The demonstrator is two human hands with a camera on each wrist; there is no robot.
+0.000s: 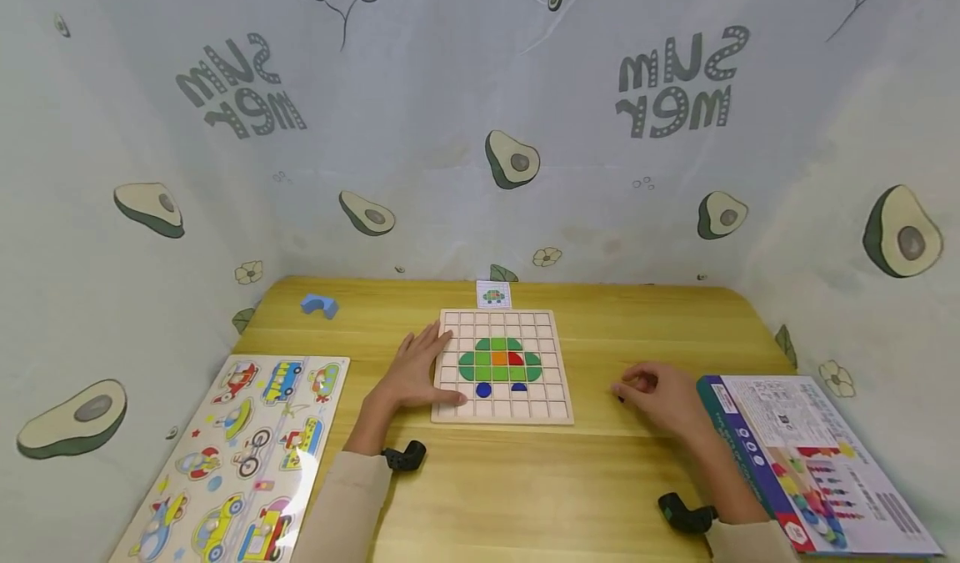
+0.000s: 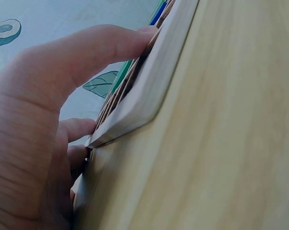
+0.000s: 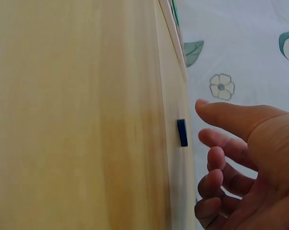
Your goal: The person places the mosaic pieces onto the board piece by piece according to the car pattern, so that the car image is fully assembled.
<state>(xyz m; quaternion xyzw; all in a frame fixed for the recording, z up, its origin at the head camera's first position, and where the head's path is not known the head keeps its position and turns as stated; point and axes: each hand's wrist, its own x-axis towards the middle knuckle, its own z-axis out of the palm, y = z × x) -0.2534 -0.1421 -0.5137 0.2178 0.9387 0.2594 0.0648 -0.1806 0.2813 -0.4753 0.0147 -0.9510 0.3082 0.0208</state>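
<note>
A square wooden grid board [image 1: 561,409] bears a car shape made of green, orange, red and blue pieces. Beneath the car are a full blue circle [image 1: 483,390] and a blue half circle [image 1: 519,387]. My left hand [image 1: 415,373] rests at the board's left edge, its fingers spread and its thumb on the surface near the front corner. My right hand [image 1: 660,396] is to the right of the board, thumb and forefinger apart, other fingers loosely curled. A small dark blue piece [image 3: 182,132] lies on the table just beyond its fingertips in the right wrist view.
Behind the board stands a small picture card [image 1: 493,294] with the same car. A blue arch block [image 1: 319,305] lies at back left. A vehicle puzzle board [image 1: 247,413] fills the left side, and a colourful box [image 1: 817,463] lies at right.
</note>
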